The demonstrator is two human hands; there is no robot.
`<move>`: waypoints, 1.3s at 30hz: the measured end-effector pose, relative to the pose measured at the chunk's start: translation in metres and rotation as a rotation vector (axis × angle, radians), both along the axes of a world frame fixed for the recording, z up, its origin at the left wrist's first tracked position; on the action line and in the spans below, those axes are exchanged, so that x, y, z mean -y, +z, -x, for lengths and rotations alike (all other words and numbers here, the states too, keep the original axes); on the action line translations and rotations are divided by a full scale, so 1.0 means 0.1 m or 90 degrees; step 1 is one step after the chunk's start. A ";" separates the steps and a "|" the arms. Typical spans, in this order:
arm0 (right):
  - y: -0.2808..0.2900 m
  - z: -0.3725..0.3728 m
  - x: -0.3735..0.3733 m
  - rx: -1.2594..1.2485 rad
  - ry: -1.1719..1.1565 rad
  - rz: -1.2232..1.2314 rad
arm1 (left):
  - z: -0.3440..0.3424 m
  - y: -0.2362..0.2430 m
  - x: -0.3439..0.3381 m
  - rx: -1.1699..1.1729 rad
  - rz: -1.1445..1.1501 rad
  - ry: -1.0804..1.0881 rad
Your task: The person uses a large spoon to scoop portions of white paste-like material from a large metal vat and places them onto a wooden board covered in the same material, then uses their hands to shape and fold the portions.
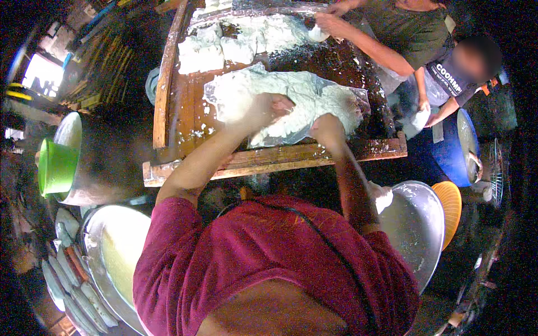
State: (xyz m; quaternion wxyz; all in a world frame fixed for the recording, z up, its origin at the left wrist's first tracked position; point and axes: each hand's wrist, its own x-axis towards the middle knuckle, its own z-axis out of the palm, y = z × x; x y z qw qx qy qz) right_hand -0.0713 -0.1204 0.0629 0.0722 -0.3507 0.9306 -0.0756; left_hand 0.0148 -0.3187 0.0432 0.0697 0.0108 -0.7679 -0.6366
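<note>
A lumpy white dough-like mass (300, 101) lies spread on a clear plastic sheet (361, 101) on the wooden table. Over its middle is my left hand (273, 107), its fingers curled inward and somewhat smeared. My right hand (328, 129) is closed against the sheet's near side, back of the hand up; what sits inside its fingers is hidden. Farther back, more white mass (224, 47) covers the table in thick pieces. At the far right of the table, another person's hands (330, 22) touch a white lump (318, 33).
A raised wooden rim (274, 159) borders the table's near side. Large metal basins (115, 252) (417, 224) flank me. A green tub (58, 168) stands left, a blue drum (451, 151) right, by an orange basket (447, 213). A second person (448, 73) is at the right.
</note>
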 end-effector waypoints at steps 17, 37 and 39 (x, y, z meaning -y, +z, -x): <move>0.08 0.86 0.70 -0.025 0.176 0.283 | -0.45 0.33 -0.43 -0.115 0.203 -0.041; 0.31 -0.36 0.69 -0.200 0.252 0.107 | -0.68 0.02 0.25 -0.193 0.631 -0.121; 0.32 -0.15 0.77 -0.118 0.202 0.203 | -0.63 0.37 0.27 -0.126 0.583 -0.103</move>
